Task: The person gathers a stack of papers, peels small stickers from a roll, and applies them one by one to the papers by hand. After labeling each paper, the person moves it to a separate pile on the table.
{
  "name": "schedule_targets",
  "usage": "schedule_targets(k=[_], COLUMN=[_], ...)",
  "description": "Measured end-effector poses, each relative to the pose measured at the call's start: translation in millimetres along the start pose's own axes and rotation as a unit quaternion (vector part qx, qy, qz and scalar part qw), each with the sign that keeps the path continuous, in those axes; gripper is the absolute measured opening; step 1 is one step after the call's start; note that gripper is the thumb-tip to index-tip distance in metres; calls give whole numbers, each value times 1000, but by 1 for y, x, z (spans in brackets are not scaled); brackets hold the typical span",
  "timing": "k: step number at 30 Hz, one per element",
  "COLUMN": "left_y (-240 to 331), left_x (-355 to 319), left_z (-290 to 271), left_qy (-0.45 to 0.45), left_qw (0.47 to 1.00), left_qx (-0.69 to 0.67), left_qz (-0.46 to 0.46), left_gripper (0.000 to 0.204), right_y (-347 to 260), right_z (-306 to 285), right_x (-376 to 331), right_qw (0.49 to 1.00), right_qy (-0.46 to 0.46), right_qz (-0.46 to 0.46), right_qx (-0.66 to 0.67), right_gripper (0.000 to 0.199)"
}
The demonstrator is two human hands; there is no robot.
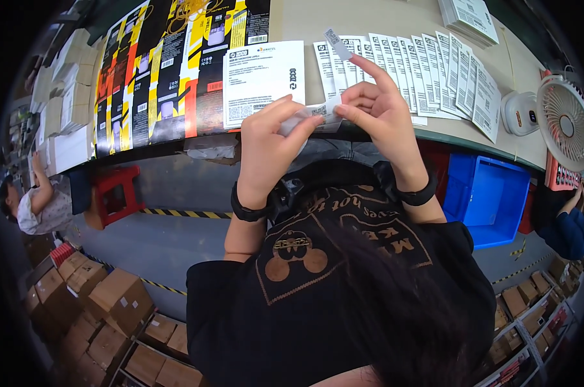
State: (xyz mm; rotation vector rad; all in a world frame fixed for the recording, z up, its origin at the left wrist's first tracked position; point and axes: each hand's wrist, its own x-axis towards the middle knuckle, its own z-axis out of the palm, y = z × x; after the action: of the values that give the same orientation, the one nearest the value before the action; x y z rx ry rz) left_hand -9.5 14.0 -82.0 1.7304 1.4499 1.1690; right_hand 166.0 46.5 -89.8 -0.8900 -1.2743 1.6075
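Note:
Over the table's near edge, my left hand (pixel 269 145) is closed with thumb and fingers pinching a strip of small stickers (pixel 318 111) printed with square codes. My right hand (pixel 388 113) pinches the other end of that strip between thumb and fingers. Its index finger points up and away, and a separate small sticker (pixel 337 45) clings to the fingertip. Just beyond my left hand lies a stack of white printed leaflets (pixel 259 77). Behind and right of my right hand, several similar leaflets (pixel 427 74) overlap in a fanned row.
Printed boxes (pixel 169 77) in black and yellow cover the table's left, with rubber bands (pixel 192 13) on top. At right stand a fan (pixel 566 119) and a small white device (pixel 519 113). Below are a blue bin (pixel 492 197) and a red stool (pixel 118 193). People sit at both sides.

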Motion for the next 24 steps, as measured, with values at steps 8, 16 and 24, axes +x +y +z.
schedule_targets(k=[8,16,24], left_y=[7,0,-5], left_x=[8,3,-10], left_z=[6,-8,-32], left_qy=[53,-34,-49], left_qw=[996,998,986], left_qx=[35,47,149], left_qz=[67,37,60], left_gripper=[9,11,15], right_y=[-5,-3,-5], right_z=[10,18,3], right_x=[-4,0,7], right_qw=[994,986,986], right_qy=[-3,21,125], right_qz=[-37,-104,-100], right_qx=[-99,-125,-41], right_gripper=[60,52,53])
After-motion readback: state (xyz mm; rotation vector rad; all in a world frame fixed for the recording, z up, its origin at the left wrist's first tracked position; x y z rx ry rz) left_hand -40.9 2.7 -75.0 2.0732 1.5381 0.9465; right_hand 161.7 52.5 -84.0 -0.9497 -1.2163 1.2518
